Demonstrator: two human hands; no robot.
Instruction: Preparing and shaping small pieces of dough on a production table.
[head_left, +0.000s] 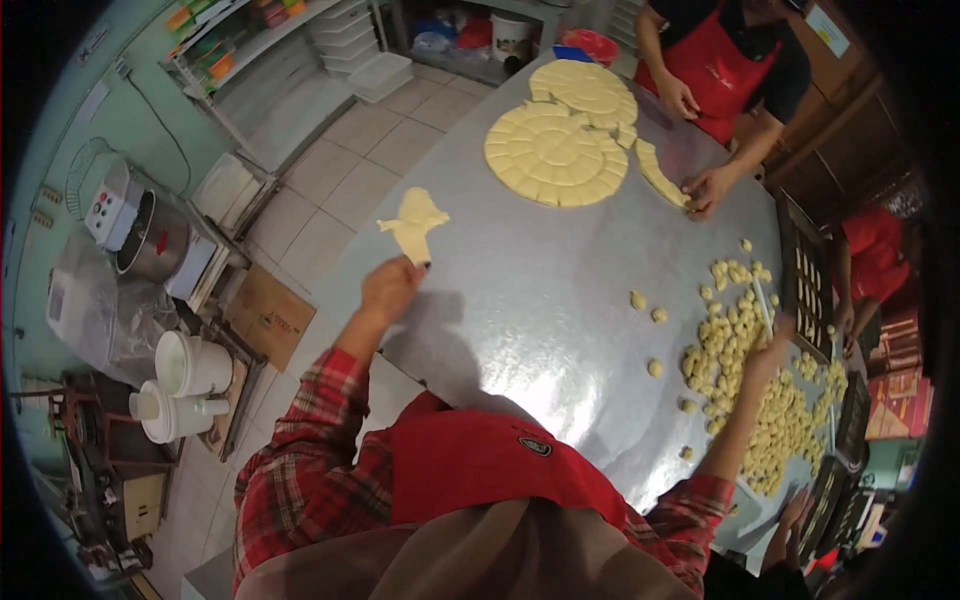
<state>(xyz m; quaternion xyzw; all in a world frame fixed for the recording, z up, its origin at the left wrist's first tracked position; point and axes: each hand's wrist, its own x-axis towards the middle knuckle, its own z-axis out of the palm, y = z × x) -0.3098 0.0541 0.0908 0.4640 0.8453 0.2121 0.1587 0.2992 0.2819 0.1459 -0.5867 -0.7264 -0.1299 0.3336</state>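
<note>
My left hand [390,290] is closed on the lower end of a flat, ragged dough piece [414,222], raised at the table's left side. My right hand [768,350], blurred, reaches over a heap of small dough balls [722,350] on the metal table [500,290]. A thin white strip [764,303] lies by its fingers; whether I grip it is unclear. At the far end lie two large dough rounds, the nearer one [555,155] and the farther one [585,90], both scored into sections. Beside them is a curved dough strip [660,175], touched by a co-worker's hand [710,190].
A person in a red apron [715,75] stands across the table. Another person [875,255] is at the right, beside a dark tray of dough pieces [806,270]. A dough mixer [155,235], white buckets [190,365] and a cardboard sheet [270,318] are left of the table.
</note>
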